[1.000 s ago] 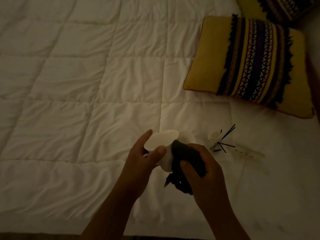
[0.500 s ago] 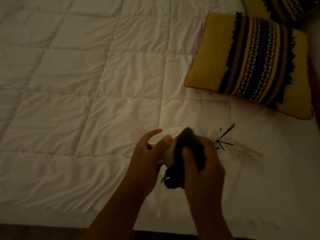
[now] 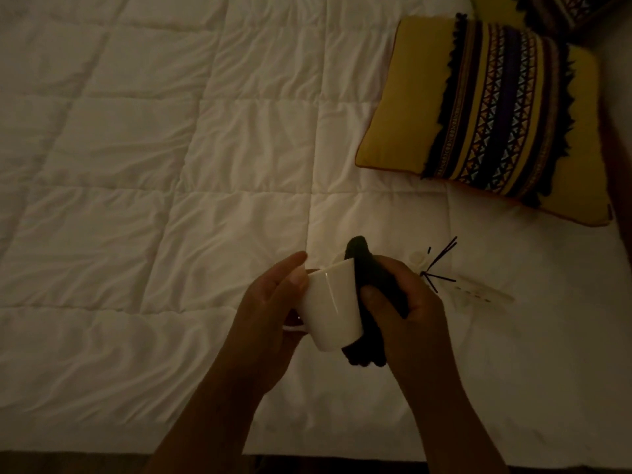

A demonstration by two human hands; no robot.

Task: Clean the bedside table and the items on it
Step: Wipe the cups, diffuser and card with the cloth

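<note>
Rolled over since a second ago: white cup [image 3: 333, 307], open mouth toward the camera back then, now showing only its smooth side wall, with a thin streak of light down it. Shifted too: dark cloth [image 3: 372, 285], earlier bunched low against the cup's right side, now reaching up past the cup's top edge and hanging out below its lower end. Held up in both hands, off the bed [image 3: 171, 165], above the near part of the white quilted cover. Left hand [image 3: 270, 313] grasping the cup from the left, fingers [image 3: 290, 265] curled over the upper edge, a bit of what looks like the handle peeking out under the palm. Right hand [image 3: 413, 313] clenched round the cloth, thumb on the near side, pressing the fabric against the cup's right wall. Just right of that hand, lying on the bed: small white item [image 3: 418, 258] with thin dark sticks fanning out, and beside it something pale and flat, too dim to make out. Farther back on the right, yellow pillow [image 3: 478, 114] with a dark patterned band down its middle, and behind it the corner of a second pillow [image 3: 564, 8].
</note>
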